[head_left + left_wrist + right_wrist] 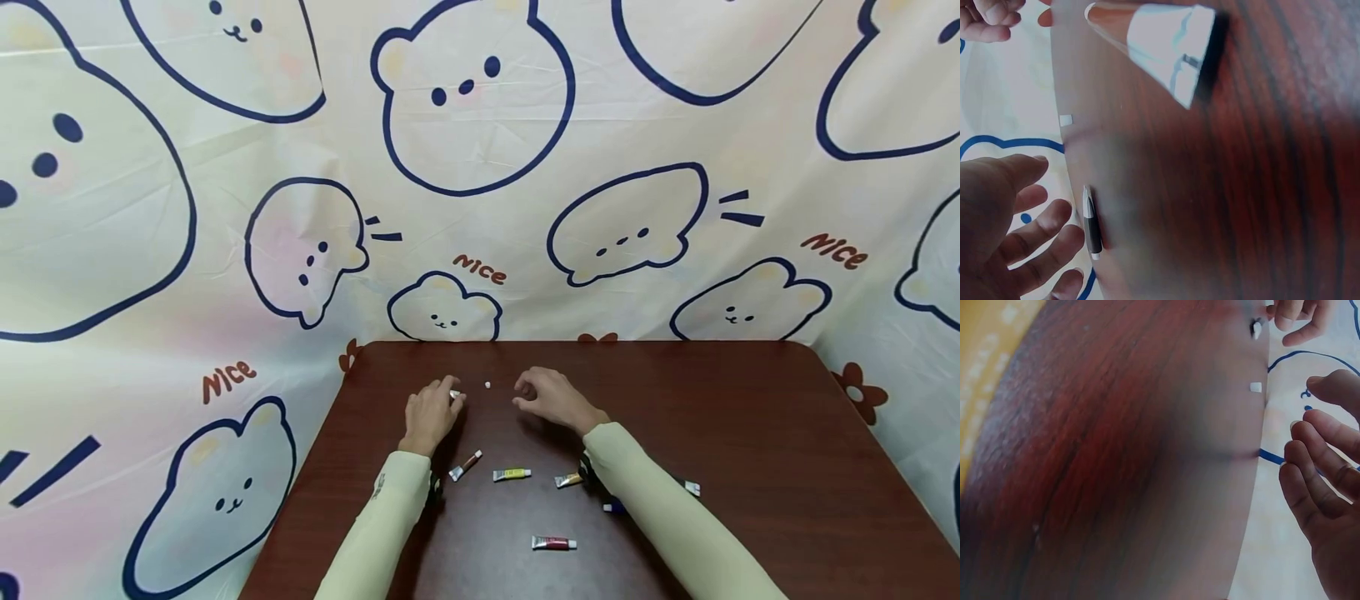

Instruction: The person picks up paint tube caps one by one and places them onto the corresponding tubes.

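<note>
In the head view my left hand (pixel 431 414) hovers at the table's far left, fingers spread and loosely bent. Beside its fingertips lies a small black paint tube (pixel 1092 234) with a silver end; the left wrist view shows a gap between tube and fingers. To the right of that tube is a tiny white cap (pixel 487 385), standing apart from both hands. My right hand (pixel 557 398) is held over the table right of the cap, its fingers gently bent. Nothing is in its grasp in the right wrist view, where the cap (pixel 1255 387) appears beyond the fingers.
Nearer me lie a brown tube (pixel 466 466), a yellow tube (pixel 512 474), an ochre tube (pixel 568 480) and a dark red tube (pixel 554 543). My right sleeve partly covers a blue tube (pixel 614 506) and another tube (pixel 692 487). A printed cloth (pixel 480 225) hangs behind the table.
</note>
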`<state>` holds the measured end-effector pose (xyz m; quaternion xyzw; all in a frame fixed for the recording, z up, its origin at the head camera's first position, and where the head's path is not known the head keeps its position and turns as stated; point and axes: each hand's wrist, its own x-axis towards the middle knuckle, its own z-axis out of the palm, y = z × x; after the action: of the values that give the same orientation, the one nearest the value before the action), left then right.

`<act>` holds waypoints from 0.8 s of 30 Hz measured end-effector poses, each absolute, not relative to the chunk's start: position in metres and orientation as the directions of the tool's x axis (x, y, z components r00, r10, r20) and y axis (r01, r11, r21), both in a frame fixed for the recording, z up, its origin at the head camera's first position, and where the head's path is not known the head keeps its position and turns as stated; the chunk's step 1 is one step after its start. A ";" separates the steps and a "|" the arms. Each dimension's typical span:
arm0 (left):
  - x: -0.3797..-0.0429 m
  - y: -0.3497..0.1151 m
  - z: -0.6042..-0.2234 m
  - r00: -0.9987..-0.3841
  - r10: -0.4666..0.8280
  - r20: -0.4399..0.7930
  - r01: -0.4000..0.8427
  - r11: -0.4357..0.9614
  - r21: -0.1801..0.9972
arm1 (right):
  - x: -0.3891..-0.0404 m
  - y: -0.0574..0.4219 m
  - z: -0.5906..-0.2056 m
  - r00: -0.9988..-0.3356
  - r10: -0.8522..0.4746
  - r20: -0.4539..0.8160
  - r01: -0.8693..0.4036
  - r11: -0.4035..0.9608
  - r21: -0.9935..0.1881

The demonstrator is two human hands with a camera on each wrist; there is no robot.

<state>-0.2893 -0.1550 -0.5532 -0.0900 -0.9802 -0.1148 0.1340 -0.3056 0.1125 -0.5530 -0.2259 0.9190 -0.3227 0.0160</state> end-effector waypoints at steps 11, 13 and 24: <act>-0.290 -0.158 -0.558 -0.958 0.141 0.248 0.199 0.953 0.227 | -0.315 0.101 -0.563 -0.905 -0.422 0.057 -0.374 0.724 -0.579; -0.291 -0.157 -0.560 -0.956 0.145 0.255 0.204 0.954 0.221 | -0.317 0.100 -0.564 -0.904 -0.424 0.063 -0.380 0.725 -0.574; -0.289 -0.159 -0.560 -0.960 0.160 0.231 0.207 0.958 0.196 | -0.326 0.086 -0.572 -0.883 -0.459 0.099 -0.429 0.705 -0.565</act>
<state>-0.2889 -0.1590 -0.5604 -0.0931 -0.9837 -0.1100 0.1071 -0.3257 0.0857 -0.5722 -0.2406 0.9229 -0.2997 0.0246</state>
